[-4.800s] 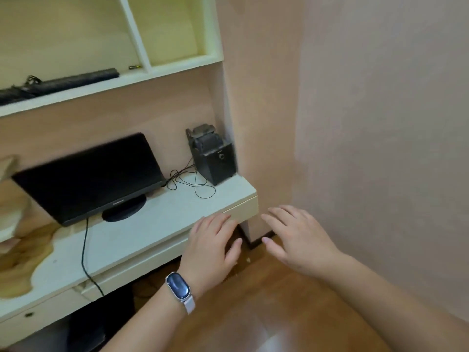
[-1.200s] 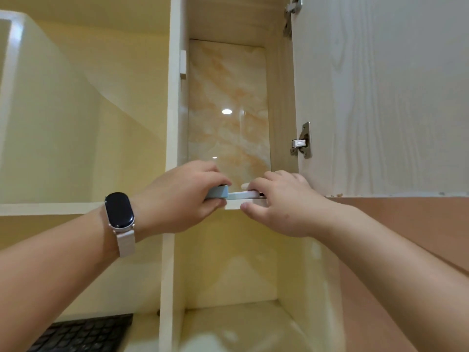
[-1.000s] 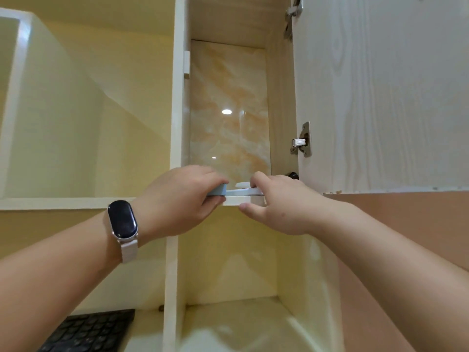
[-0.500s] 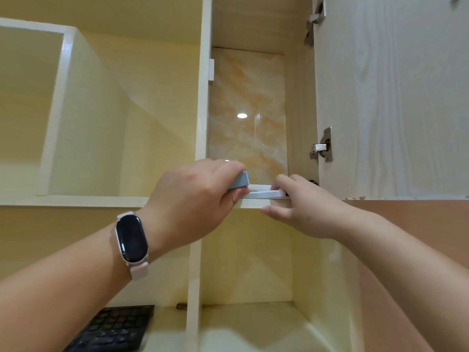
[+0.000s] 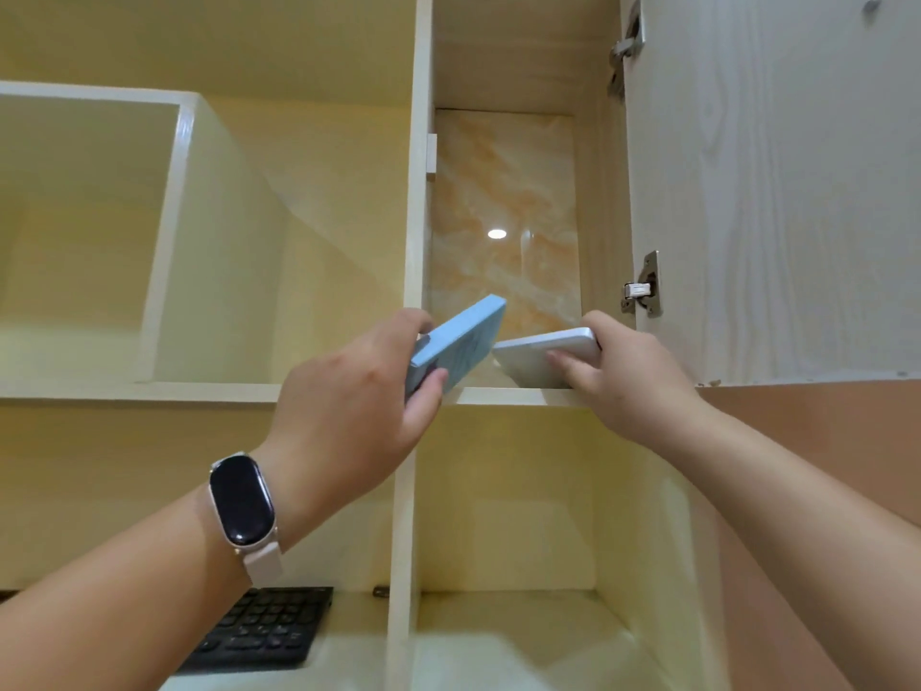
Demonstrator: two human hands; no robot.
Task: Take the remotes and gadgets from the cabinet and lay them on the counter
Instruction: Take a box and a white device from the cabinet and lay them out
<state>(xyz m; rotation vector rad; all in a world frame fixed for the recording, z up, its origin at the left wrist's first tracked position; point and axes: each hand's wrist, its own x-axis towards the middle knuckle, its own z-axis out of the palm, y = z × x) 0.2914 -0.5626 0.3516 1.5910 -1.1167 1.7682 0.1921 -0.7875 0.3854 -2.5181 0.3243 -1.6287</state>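
Cabinet (image 5: 417, 216) compartment: left hand (image 5: 344, 396) grips blue gadget (image 5: 458, 341), right hand (image 5: 633, 371) grips white gadget (image 5: 540, 354) at its shelf (image 5: 513, 396)

**Both gadgets tipped up from the shelf**

Half a second ago the two gadgets lay flat at the front edge of the cabinet shelf (image 5: 513, 396), one under each hand. Now the left hand (image 5: 349, 406) has lifted the blue gadget (image 5: 458, 341) clear of the shelf and holds it slanted, far end raised. The right hand (image 5: 633, 376) has tilted the white gadget (image 5: 543, 356) so its underside shows; its low corner sits at the shelf edge, contact unclear.
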